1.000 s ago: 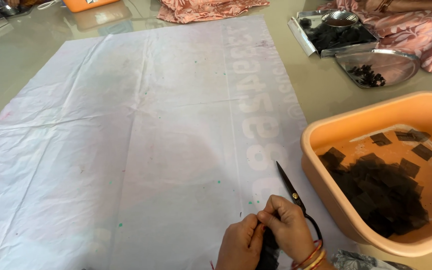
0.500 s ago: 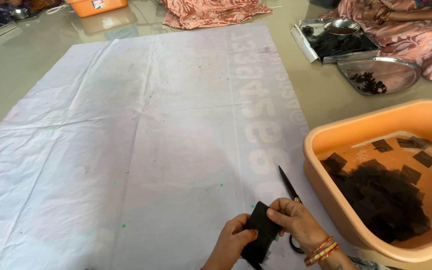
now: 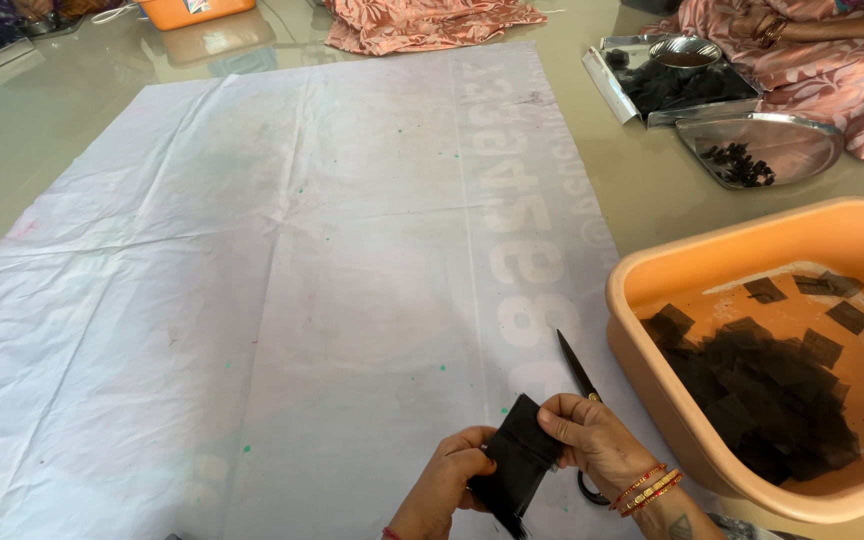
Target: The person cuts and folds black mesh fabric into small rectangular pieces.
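Black cloth [image 3: 519, 455], near edge: our left hand [image 3: 449, 483] and right hand [image 3: 596, 447] pinched its sides. We judged it light, limp, frayed; best gripped at edges. Scissors [image 3: 580, 375] lay under the right hand.

A large white plastic sheet [image 3: 282, 260] lies spread flat over the floor, creased along its folds, and it looks like an opened-out sack or banner: faint grey print runs in a long band down its right-hand part. At the far top edge, an orange tub [image 3: 192, 10] carries a small pale label on its side.
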